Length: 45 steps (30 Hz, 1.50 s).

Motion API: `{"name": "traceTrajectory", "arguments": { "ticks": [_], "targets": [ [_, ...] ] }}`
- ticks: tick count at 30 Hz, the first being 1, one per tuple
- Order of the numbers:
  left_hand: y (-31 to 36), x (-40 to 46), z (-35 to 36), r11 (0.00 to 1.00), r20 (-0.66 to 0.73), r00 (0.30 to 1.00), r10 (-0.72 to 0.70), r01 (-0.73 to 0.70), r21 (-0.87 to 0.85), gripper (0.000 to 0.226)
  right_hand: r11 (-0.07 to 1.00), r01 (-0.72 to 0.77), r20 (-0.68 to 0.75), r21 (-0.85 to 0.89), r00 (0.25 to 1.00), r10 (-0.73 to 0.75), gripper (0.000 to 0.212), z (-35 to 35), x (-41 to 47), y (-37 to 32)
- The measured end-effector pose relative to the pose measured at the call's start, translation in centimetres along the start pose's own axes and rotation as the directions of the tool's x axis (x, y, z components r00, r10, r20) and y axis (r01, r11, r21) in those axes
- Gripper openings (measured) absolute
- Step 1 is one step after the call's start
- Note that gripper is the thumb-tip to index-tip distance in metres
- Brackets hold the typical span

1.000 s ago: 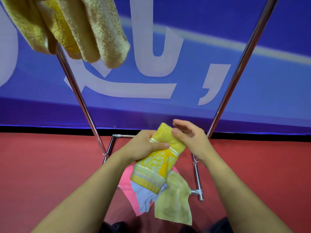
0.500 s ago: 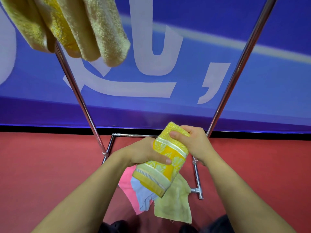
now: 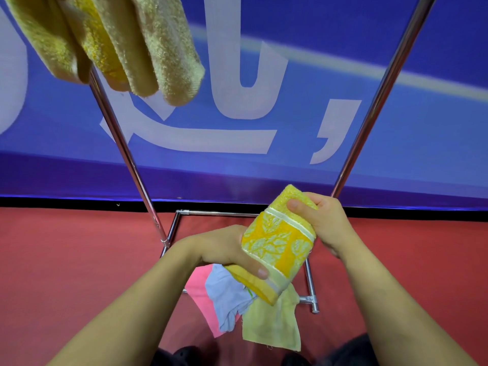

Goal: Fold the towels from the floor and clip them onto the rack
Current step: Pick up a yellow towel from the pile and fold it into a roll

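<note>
The folded yellow towel [image 3: 280, 241] is held above the floor [image 3: 66, 260] in front of the rack [image 3: 126, 157], tilted so that its plain terry end points up and to the right and its banded hem end points down and to the left; a darker yellow leaf-patterned band crosses its middle. The left hand [image 3: 224, 247] grips the lower end; its thumb lies across the hem edge and the remaining fingers curl behind the cloth. The right hand [image 3: 322, 223] grips the upper end; its fingers [image 3: 298, 208] are curled over the terry end, with the towel pinched against the palm.

Below the held towel, three further cloths lie in a loose heap on the red floor, inside the rack's base frame; the pink towel [image 3: 200, 289] lies leftmost; the pale blue cloth [image 3: 227, 294] overlaps it; the pale yellow-green cloth [image 3: 272, 323] lies to the right and partly over the base tube.

The rack consists of two slanted chrome uprights rising from a rectangular chrome base; the right upright [image 3: 375, 104] passes just behind the right hand. At the upper left, hanging yellow towels [image 3: 126, 43] drape in front of the left upright; how they are attached lies outside the view. A blue banner [image 3: 422, 143] with large white characters stands behind the rack. Dark shoes [image 3: 184, 355] appear at the bottom edge.
</note>
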<state>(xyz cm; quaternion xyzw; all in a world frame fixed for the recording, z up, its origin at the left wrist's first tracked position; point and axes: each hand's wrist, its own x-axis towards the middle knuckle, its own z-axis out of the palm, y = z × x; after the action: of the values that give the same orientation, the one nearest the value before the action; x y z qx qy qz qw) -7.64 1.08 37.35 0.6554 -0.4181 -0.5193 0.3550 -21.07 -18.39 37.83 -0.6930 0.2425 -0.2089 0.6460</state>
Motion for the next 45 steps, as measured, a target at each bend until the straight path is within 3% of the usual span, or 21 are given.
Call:
{"name": "traceTrajectory", "arguments": {
  "ticks": [4,7,10,12,15,18,21,23,28,30,32,34,38,45],
  "targets": [
    [0.7,-0.2,0.3,0.985,-0.04,0.997,0.062,-0.068,-0.158,0.037,1.0,0.022,0.139,0.022,0.99,-0.025,0.021,0.7,-0.5,-0.4],
    [0.8,0.3,1.1,0.984,-0.112,0.991,0.071,-0.088,-0.157,0.03,0.998,0.044,0.196,-0.043,0.98,-0.035,0.014,1.3,-0.4,-0.3],
    [0.3,1.0,1.2,0.982,-0.193,0.98,0.056,-0.09,-0.168,0.028,0.988,0.081,0.128,-0.128,0.99,-0.065,0.015,1.9,-0.1,0.2],
    [-0.2,1.5,0.9,0.968,-0.287,0.957,0.041,-0.108,-0.225,0.027,0.986,0.124,-0.013,-0.11,0.992,-0.127,0.023,2.2,0.4,0.8],
    [-1.0,2.6,0.5,0.959,-0.528,0.849,-0.007,-0.144,-0.244,0.022,0.983,0.166,-0.179,-0.078,0.968,-0.178,0.022,2.6,0.7,0.9],
    [-1.5,3.6,0.3,0.971,-0.739,0.673,-0.02,-0.162,-0.174,0.018,0.998,0.052,-0.058,-0.027,0.997,-0.053,0.009,4.0,0.3,1.1],
    [-1.2,4.0,0.4,0.97,-0.792,0.611,0.012,-0.199,-0.139,0.022,0.997,-0.022,0.074,-0.071,0.997,0.028,0.02,5.6,0.1,2.2],
    [-0.7,3.9,0.8,0.959,-0.764,0.644,0.049,-0.245,-0.144,0.031,0.994,-0.018,0.094,-0.105,0.995,0.028,0.028,6.3,0.2,2.4],
    [-0.2,3.8,1.4,0.891,-0.574,0.807,0.138,-0.355,-0.285,0.042,0.994,0.016,0.093,-0.109,0.996,-0.006,0.027,6.8,0.0,2.0],
    [0.0,3.7,1.3,0.869,-0.537,0.829,0.156,-0.373,-0.324,0.044,0.994,0.036,0.082,-0.104,0.996,-0.027,0.026,6.7,-0.1,1.8],
    [0.3,3.6,1.4,0.855,-0.559,0.813,0.162,-0.398,-0.332,0.03,0.995,0.046,0.085,-0.089,0.996,-0.038,0.022,6.7,-0.2,1.7],
    [0.5,3.5,1.6,0.879,-0.618,0.768,0.167,-0.399,-0.259,0.032,0.988,0.077,0.069,-0.132,0.995,-0.068,0.017,6.9,-0.2,1.6],
    [1.3,3.4,2.6,0.93,-0.736,0.625,0.259,-0.368,0.015,0.035,0.946,0.144,-0.061,-0.289,0.984,-0.169,0.045,7.0,-0.7,1.5],
    [3.6,1.9,3.3,0.962,-0.884,0.381,0.27,-0.15,0.229,0.04,0.896,0.201,-0.152,-0.395,0.948,-0.28,0.031,6.7,-1.4,-1.8]
  ]
}}
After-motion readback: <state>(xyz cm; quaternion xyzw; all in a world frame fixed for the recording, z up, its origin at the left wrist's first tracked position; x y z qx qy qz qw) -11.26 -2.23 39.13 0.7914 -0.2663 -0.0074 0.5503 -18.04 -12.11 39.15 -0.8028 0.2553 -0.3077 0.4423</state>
